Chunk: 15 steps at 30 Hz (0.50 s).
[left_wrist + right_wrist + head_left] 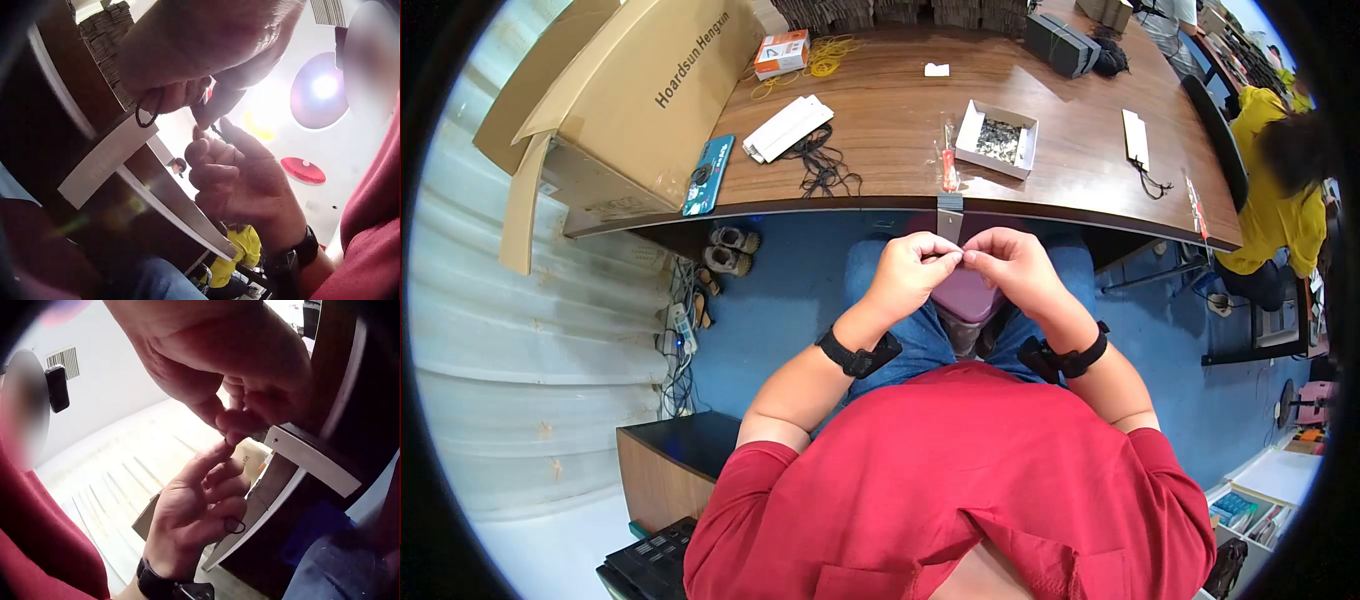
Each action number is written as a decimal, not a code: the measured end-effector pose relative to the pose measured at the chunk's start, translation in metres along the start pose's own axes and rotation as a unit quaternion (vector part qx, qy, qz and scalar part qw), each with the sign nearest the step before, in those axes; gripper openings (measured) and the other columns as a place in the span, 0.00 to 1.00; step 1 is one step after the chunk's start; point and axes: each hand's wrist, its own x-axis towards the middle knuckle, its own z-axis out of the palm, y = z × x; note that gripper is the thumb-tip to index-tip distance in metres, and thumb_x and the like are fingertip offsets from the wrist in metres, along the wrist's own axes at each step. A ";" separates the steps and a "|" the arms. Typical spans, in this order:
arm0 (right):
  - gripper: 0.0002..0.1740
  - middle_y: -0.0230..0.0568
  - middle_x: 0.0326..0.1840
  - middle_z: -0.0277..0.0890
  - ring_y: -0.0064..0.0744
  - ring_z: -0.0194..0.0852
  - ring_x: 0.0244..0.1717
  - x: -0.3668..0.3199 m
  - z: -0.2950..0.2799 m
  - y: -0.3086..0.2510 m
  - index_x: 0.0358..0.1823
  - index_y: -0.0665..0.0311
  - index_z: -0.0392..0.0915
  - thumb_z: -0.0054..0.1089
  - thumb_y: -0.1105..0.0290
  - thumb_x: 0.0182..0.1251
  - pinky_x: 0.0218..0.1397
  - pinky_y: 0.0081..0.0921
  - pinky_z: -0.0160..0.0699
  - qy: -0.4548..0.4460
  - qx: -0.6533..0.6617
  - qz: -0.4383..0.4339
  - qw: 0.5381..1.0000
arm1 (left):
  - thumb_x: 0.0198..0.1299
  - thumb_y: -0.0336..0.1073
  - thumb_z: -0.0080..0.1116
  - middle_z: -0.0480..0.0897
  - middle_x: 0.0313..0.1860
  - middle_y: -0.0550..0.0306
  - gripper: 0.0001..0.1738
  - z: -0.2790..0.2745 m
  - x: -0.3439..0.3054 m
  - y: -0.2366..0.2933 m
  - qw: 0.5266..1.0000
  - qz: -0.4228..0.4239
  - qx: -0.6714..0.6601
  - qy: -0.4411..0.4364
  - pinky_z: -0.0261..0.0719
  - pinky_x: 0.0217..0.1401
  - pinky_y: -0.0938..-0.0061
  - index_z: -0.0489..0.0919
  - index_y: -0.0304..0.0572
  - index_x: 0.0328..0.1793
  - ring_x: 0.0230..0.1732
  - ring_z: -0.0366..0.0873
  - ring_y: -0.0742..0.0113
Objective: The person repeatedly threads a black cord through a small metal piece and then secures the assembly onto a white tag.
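Black cord [147,126] is pinched by the left hand [910,270] and right hand [1015,265], fingertips touching

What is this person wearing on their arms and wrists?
A black strap with a small black box wraps the left wrist, and a matching black strap wraps the right wrist. The red shirt's left sleeve and right sleeve end near the elbows, leaving the forearms bare. No gloves show.

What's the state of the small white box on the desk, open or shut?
Open. The head view looks straight into the white box: there is no lid on it, and small grey pieces lie on its floor.
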 end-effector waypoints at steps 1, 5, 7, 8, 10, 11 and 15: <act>0.07 0.31 0.28 0.77 0.14 0.67 0.23 0.000 0.000 0.001 0.36 0.67 0.79 0.62 0.70 0.61 0.26 0.14 0.67 0.021 0.015 0.001 1.000 | 0.59 0.27 0.60 0.82 0.34 0.61 0.06 0.000 0.001 -0.006 1.000 0.008 0.004 0.001 0.73 0.40 0.85 0.81 0.33 0.40 0.34 0.75 0.80; 0.05 0.31 0.25 0.75 0.14 0.65 0.21 0.000 -0.007 0.008 0.34 0.67 0.78 0.59 0.72 0.61 0.23 0.12 0.62 0.081 0.142 0.016 0.986 | 0.59 0.27 0.59 0.81 0.33 0.62 0.05 -0.018 0.000 -0.015 0.998 0.030 0.024 0.047 0.72 0.39 0.85 0.80 0.33 0.40 0.34 0.73 0.80; 0.04 0.30 0.25 0.74 0.13 0.63 0.20 0.000 -0.016 0.020 0.34 0.66 0.77 0.58 0.73 0.61 0.23 0.12 0.60 0.075 0.208 0.022 0.975 | 0.58 0.30 0.61 0.77 0.26 0.66 0.06 -0.031 -0.002 -0.012 0.996 -0.026 -0.026 0.076 0.64 0.24 0.87 0.80 0.35 0.39 0.22 0.67 0.83; 0.05 0.32 0.26 0.74 0.16 0.65 0.21 0.000 -0.020 0.028 0.35 0.66 0.77 0.58 0.73 0.59 0.24 0.14 0.63 0.059 0.179 0.030 0.982 | 0.58 0.30 0.62 0.77 0.25 0.67 0.06 -0.036 -0.003 -0.011 0.996 -0.034 -0.038 0.077 0.62 0.21 0.87 0.80 0.35 0.38 0.20 0.65 0.84; 0.08 0.35 0.29 0.76 0.22 0.70 0.23 0.000 -0.024 0.036 0.38 0.66 0.77 0.58 0.73 0.57 0.27 0.17 0.69 0.026 0.120 0.048 0.991 | 0.58 0.31 0.62 0.76 0.23 0.67 0.06 -0.038 -0.002 -0.011 0.996 -0.040 -0.044 0.072 0.60 0.20 0.88 0.81 0.35 0.38 0.19 0.63 0.85; 0.10 0.37 0.31 0.76 0.27 0.73 0.26 -0.002 -0.023 0.038 0.39 0.66 0.77 0.59 0.73 0.55 0.30 0.20 0.71 0.055 -0.057 -0.068 0.995 | 0.58 0.31 0.62 0.76 0.23 0.67 0.06 -0.037 -0.002 -0.011 0.996 -0.037 -0.039 0.065 0.60 0.20 0.87 0.81 0.36 0.38 0.19 0.64 0.84; 0.16 0.45 0.39 0.76 0.46 0.78 0.39 -0.012 0.012 -0.006 0.44 0.63 0.78 0.62 0.74 0.51 0.43 0.30 0.79 0.104 -0.325 -0.285 0.896 | 0.58 0.32 0.63 0.75 0.21 0.67 0.06 -0.027 0.001 -0.001 0.998 -0.050 -0.011 -0.024 0.62 0.21 0.87 0.81 0.36 0.37 0.20 0.65 0.83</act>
